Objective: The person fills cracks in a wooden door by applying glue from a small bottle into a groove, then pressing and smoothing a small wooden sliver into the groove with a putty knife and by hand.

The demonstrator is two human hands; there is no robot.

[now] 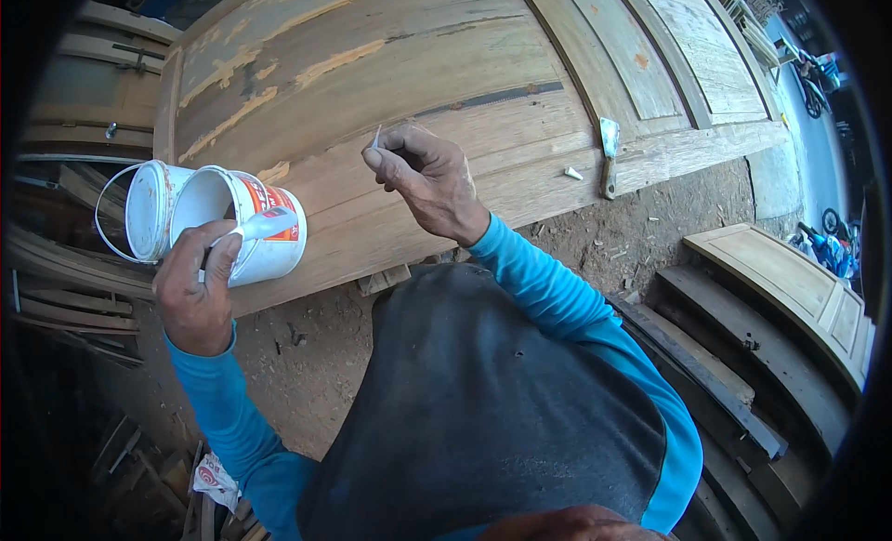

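A small white plastic bottle (267, 224) is held sideways in the fingers of my left hand (198, 285), in front of a white bucket (279, 248) with an orange-red label. My right hand (426, 178) pinches a thin, pale, pointed piece (377, 137) between thumb and forefinger, above the wooden door panel (372, 202). Orange-tan filler (342, 63) streaks the panel's far left part. A dark narrow strip (492, 98) runs along the wood beyond my right hand. On the panel's near right lie a small white cap-like piece (573, 173) and a putty knife (609, 157).
A white lid (146, 211) leans against the bucket's left side. More door frames (102, 76) are stacked at the left. Timber planks (753, 332) and another panelled door (790, 271) lie at the lower right. Motorbikes (818, 81) stand far right, and bare dirt (641, 234) borders the workpiece.
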